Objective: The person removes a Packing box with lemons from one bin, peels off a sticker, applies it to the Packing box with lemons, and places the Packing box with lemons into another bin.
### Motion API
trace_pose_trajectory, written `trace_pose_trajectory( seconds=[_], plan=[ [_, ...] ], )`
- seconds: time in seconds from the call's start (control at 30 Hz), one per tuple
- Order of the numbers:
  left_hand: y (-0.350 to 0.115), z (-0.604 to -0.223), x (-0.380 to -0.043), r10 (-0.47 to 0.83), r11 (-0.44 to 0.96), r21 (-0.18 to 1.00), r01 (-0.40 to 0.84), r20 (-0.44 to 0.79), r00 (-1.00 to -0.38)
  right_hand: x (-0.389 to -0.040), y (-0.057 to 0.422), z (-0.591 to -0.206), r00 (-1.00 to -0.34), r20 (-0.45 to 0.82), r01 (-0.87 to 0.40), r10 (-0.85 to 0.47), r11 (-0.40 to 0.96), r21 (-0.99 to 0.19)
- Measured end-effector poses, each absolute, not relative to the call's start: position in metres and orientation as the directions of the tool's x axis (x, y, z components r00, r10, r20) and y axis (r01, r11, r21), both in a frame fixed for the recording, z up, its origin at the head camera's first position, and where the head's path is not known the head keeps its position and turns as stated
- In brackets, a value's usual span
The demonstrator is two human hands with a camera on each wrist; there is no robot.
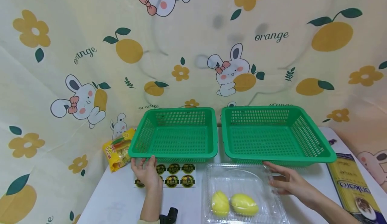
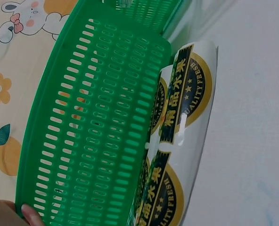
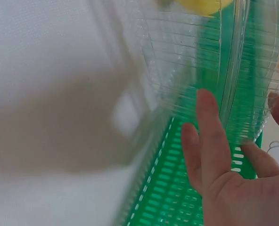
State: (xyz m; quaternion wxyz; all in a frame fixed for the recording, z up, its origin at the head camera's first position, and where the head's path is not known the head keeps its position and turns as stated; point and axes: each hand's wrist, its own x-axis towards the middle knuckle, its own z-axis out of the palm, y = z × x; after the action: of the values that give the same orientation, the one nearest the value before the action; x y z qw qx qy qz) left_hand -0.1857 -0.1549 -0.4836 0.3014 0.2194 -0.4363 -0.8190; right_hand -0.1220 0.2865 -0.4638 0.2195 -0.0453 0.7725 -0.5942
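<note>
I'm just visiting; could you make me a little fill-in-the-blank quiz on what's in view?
The clear plastic container holds ____ yellow fruits.
Both plastic baskets are coloured ____.
The English words on the black-and-gold stickers are "QUALITY ____".
The hand nearest the clear plastic container is the person's ____ one.

Missing words: two; green; FRESH; right.

Head view: bright, diffuse light, mostly sharp; small glints dot the clear plastic clamshell container (image 1: 237,175). Left wrist view: dimmer, soft; pale sheen marks the sticker sheet (image 2: 181,147). Right wrist view: dim, partly blurred; broad soft-edged shadow crosses the table (image 3: 45,132).
</note>
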Motion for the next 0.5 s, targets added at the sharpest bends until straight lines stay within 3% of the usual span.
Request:
trace_pose_trajectory(
  seconds=[0.3,0.5],
  plan=[
    [-0.157,-0.479,-0.184,-0.676,-0.444,0.852,0.276,-0.117,-0.727,-0.119,0.284,-0.458,-0.936,-0.209,0.098,-0.282,0.362,-0.927],
    [-0.191,-0.465,-0.182,-0.658,-0.514,0.836,0.192,-0.24,-0.713,-0.114,0.283,-0.456,-0.961,-0.16,0.049,-0.225,0.431,-0.901]
  ],
)
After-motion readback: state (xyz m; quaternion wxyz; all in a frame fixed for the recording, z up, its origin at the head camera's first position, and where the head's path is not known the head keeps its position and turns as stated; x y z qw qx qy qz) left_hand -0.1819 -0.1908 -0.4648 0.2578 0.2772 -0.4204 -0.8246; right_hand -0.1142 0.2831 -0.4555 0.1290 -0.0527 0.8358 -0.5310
